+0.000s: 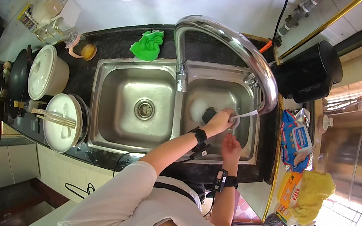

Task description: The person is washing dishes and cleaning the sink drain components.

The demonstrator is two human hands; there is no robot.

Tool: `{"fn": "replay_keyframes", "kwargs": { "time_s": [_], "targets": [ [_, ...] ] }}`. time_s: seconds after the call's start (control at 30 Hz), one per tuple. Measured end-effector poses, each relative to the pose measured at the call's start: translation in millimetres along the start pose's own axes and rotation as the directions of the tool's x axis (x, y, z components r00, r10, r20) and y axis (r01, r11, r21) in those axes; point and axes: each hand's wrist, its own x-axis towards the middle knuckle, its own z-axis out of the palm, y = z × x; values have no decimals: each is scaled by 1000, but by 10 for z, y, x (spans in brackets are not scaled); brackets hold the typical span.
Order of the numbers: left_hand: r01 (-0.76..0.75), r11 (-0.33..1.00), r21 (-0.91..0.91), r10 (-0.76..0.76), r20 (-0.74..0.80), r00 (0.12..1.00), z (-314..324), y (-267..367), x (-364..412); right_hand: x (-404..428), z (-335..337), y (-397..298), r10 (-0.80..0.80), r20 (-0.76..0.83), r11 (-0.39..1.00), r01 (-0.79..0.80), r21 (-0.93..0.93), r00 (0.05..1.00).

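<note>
In the right basin of the steel double sink (175, 126), my left hand (220, 122) grips a small round-rimmed vessel (235, 122), perhaps a glass or cup. Water (245, 115) runs from the curved chrome faucet (231, 34) onto it. My right hand (232, 148) is just below, palm up and fingers slightly curled, with nothing seen in it. Left of my left hand are a dark round thing (208, 114) and a pale, foamy-looking round patch (198, 109); I cannot tell exactly what they are. My fingers hide part of the vessel.
The left basin has a drain strainer (144, 109). A green cloth (148, 45) lies behind it. Stacked plates (57, 134) with chopsticks (56, 119) and a lidded pot (53, 72) stand left. A black pitcher-like container (307, 73) and a wipes pack (297, 141) sit right.
</note>
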Motion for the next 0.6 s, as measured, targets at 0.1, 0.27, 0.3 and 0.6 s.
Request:
{"fn": "replay_keyframes", "kwargs": {
  "time_s": [0.1,0.27,0.3,0.6],
  "targets": [
    [225,968,109,-240,158,958,-268,-82,-87,-118,104,-18,-6,-6,1000,6,-26,1000],
    [378,926,11,-353,379,855,-1084,57,-592,-1,176,-65,-48,170,996,59,-63,984],
    [455,891,-11,-407,428,807,-1314,93,-708,-3,275,-57,-89,183,988,110,-110,979],
    [581,810,83,-577,-72,814,-3165,-96,-828,-336,1021,582,-78,223,761,203,-616,972]
  ]
}}
